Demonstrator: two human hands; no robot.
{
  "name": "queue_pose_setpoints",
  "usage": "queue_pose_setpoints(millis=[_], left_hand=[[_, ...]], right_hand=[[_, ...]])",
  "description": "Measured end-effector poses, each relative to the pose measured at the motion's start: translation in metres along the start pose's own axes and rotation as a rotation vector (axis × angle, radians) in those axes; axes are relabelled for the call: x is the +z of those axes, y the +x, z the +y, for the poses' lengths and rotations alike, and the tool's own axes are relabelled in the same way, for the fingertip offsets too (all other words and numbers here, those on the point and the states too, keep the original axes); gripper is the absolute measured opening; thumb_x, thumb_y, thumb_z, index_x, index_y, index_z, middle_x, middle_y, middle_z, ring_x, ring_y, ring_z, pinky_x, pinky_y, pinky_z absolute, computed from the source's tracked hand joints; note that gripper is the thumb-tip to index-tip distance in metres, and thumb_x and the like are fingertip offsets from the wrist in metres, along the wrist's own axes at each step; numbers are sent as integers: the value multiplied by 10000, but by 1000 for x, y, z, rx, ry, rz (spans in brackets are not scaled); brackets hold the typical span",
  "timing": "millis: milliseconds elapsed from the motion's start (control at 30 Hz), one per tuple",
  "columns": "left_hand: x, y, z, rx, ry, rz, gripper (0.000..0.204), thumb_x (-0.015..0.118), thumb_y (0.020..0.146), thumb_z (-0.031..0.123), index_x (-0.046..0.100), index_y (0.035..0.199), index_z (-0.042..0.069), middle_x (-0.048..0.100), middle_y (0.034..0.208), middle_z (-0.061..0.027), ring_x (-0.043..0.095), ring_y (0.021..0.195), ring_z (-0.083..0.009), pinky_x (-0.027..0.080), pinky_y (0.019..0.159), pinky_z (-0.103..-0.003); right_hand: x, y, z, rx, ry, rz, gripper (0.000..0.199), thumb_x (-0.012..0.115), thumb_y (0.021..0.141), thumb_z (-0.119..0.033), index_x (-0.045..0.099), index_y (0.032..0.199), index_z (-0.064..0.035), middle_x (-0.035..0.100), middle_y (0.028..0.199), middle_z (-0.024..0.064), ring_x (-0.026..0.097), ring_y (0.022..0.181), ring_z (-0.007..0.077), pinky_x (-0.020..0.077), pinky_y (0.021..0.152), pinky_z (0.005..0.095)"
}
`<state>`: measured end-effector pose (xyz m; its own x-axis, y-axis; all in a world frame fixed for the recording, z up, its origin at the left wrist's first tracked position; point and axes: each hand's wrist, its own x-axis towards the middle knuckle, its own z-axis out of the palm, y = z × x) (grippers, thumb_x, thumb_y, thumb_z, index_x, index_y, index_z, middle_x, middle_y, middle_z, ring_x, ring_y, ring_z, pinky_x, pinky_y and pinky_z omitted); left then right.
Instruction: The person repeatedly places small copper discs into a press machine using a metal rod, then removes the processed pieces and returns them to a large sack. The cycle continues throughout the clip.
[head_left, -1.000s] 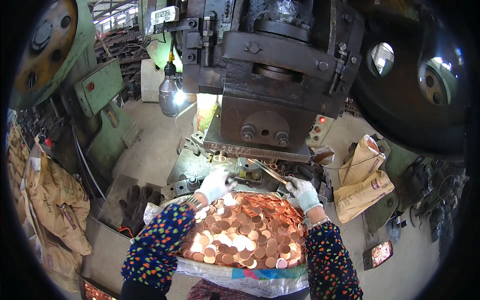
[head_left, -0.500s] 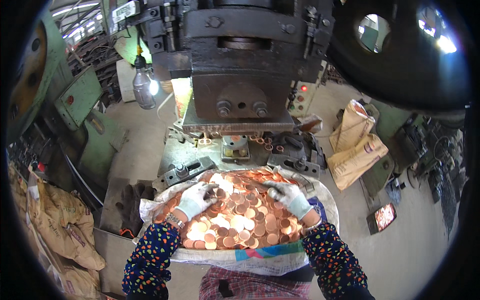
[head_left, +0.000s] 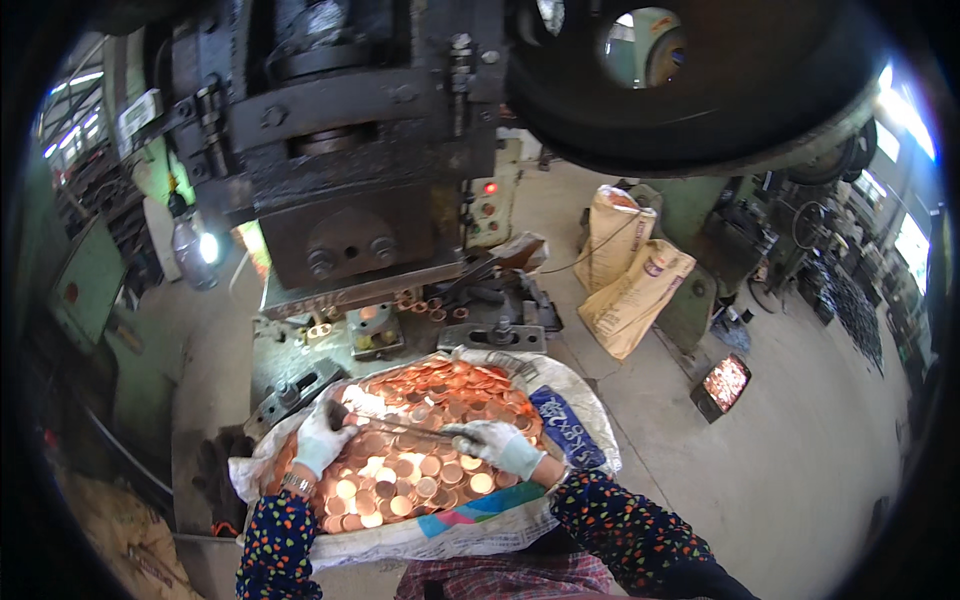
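Note:
A heap of round copper blanks (head_left: 440, 465) fills a white woven sack (head_left: 590, 400) spread open in front of me. My right hand (head_left: 500, 447), in a pale glove, grips one end of a pair of long, thin metal tweezers (head_left: 405, 428). The tweezers lie level just over the blanks, pointing left. At their far tip is my left hand (head_left: 325, 437), gloved too, with bent fingers over the heap's left side; whether it pinches a blank is too small to tell. Behind the sack stands a small die block (head_left: 374, 328) under the press ram (head_left: 355, 245).
Clamps (head_left: 495, 335) sit on the press bed, with copper rings (head_left: 435, 308) behind. A lit lamp (head_left: 195, 250) hangs at left, and a dark flywheel (head_left: 690, 110) overhangs at upper right. Paper sacks (head_left: 640, 300) and a box of copper pieces (head_left: 722, 385) stand right.
My view has swung to the right, so the press sits further left. My hands have come closer together over the blanks, and the tweezers now show plainly between them.

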<state>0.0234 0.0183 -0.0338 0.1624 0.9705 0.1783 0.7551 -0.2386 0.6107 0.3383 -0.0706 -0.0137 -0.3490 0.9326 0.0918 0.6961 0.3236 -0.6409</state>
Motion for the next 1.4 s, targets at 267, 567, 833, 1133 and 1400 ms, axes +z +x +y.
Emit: queue_pose_setpoints(millis=[267, 567, 833, 1133, 1400], left_hand=[[5, 14, -23, -76, -552, -139, 211, 682, 765, 68, 660, 967, 14, 680, 799, -51, 627, 693, -94, 510, 640, -245], [-2, 15, -29, -39, -462, -127, 254, 697, 786, 156, 667, 980, -5, 694, 892, -74, 636, 775, -128, 509, 728, -265], [-2, 13, -21, -51, -459, -147, 207, 677, 826, 114, 650, 1009, 23, 666, 914, -42, 603, 805, -98, 502, 746, -255], [-36, 23, 14, 19, -450, 41, 194, 655, 845, 130, 634, 1011, 31, 660, 908, -38, 605, 780, -88, 509, 719, -242], [-32, 83, 27, -79, -879, 175, 222, 658, 850, 105, 600, 1047, 21, 643, 924, -27, 589, 797, -65, 517, 691, -220]], right_hand=[[4, 5, 8, -17, 53, 58, 394, 484, 917, -407, 587, 1197, -149, 641, 1011, 141, 614, 935, 287, 475, 788, 397], [-3, 2, 3, 34, 236, 70, 437, 549, 888, -419, 599, 1180, -98, 650, 952, 157, 642, 844, 250, 489, 730, 348], [-41, 13, 2, 53, 359, -90, 454, 591, 884, -280, 538, 1253, -20, 659, 1031, 115, 628, 909, 183, 492, 809, 315], [-98, 71, 1, -62, -338, 204, 332, 506, 908, -328, 590, 1175, -149, 643, 995, 160, 623, 896, 323, 494, 780, 402], [-98, 138, 15, -94, -731, 255, 275, 488, 915, -306, 565, 1156, -196, 614, 829, 95, 626, 705, 278, 499, 607, 400]])
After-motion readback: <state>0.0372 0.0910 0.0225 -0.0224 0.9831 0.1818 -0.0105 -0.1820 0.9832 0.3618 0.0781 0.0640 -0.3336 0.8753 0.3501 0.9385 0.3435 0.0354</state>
